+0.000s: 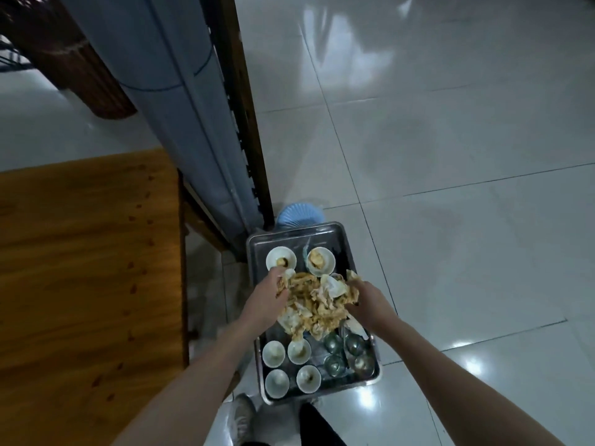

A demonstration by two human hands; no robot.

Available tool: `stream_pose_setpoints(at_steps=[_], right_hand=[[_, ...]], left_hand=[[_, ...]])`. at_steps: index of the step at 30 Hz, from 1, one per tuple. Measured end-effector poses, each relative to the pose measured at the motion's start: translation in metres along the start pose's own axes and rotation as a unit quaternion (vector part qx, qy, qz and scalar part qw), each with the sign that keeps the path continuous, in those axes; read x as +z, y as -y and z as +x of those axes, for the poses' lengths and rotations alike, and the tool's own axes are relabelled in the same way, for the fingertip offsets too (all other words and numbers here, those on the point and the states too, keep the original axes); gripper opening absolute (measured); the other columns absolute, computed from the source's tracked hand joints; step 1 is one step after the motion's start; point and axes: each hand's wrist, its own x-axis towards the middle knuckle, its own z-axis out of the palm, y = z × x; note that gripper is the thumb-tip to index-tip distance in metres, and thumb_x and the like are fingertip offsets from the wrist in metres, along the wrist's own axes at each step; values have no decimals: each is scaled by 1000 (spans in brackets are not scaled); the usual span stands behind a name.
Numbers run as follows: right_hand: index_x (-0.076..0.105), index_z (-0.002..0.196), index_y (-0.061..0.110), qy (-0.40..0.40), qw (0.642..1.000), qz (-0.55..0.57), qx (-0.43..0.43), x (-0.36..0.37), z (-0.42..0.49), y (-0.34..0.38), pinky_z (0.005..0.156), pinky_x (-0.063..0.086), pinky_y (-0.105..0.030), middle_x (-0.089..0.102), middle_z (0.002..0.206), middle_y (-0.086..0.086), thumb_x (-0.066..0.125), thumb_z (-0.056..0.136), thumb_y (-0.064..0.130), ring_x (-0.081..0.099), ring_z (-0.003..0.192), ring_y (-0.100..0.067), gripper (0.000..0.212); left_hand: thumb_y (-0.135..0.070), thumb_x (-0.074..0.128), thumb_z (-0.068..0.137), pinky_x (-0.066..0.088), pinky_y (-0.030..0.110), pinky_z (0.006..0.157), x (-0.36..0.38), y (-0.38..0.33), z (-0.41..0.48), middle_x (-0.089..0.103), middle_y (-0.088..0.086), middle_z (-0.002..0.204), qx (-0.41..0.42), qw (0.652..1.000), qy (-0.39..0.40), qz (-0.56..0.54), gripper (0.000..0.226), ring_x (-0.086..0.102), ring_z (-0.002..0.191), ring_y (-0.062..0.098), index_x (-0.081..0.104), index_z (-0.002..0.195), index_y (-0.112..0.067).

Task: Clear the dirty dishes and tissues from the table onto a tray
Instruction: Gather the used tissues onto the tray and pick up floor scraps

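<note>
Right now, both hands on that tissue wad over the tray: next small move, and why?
Probably lower the tissue wad straight down and let go. The left hand and right hand grip it over the middle of the metal tray, between the far white bowls and the near glasses.

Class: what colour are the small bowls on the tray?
The small bowls are white, seen best in the head view.

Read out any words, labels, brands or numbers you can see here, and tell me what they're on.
None readable: no writing shows on the metal tray, the white bowls, the soiled tissues, the wooden table or the blue stool.
</note>
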Motion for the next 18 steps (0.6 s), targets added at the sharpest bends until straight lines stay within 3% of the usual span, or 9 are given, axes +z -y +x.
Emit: stream_pose_setpoints(at_steps=[5, 10, 16, 18], right_hand=[[53, 127, 13, -7, 1000, 1, -26, -17, 8, -11, 91, 39, -30, 56, 125, -10, 62, 87, 17, 51, 117, -25, 42], [51, 127, 16, -2, 1000, -7, -26, -30, 15, -9, 89, 40, -30, 56, 123, -8, 56, 89, 16, 51, 114, -24, 38], [47, 131, 17, 13, 998, -27, -52, -34, 12, 12, 92, 42, -32, 52, 128, -6, 56, 90, 17, 50, 118, -23, 42], [47, 132, 18, 18, 997, -39, -68, -30, 11, 26, 92, 45, -34, 54, 126, -6, 56, 90, 17, 51, 115, -23, 43]], left_hand=[[-30, 53, 96, 38, 23, 82, 12, -13, 9, 46, -1, 144, -21, 999, 24, -29, 59, 51, 118, 15, 22, 146, -33], [-30, 56, 95, 36, 22, 94, 12, -14, 3, 39, -3, 149, -39, 999, 7, -29, 66, 41, 132, 16, 19, 150, -30], [-29, 55, 95, 42, 10, 73, -9, -13, -15, 48, 1, 139, -34, 997, -48, -41, 58, 53, 103, 6, 28, 146, -32], [-27, 55, 95, 46, 17, 87, -21, -8, -27, 47, 2, 140, -35, 996, -73, -36, 54, 52, 113, 10, 31, 144, -30]])
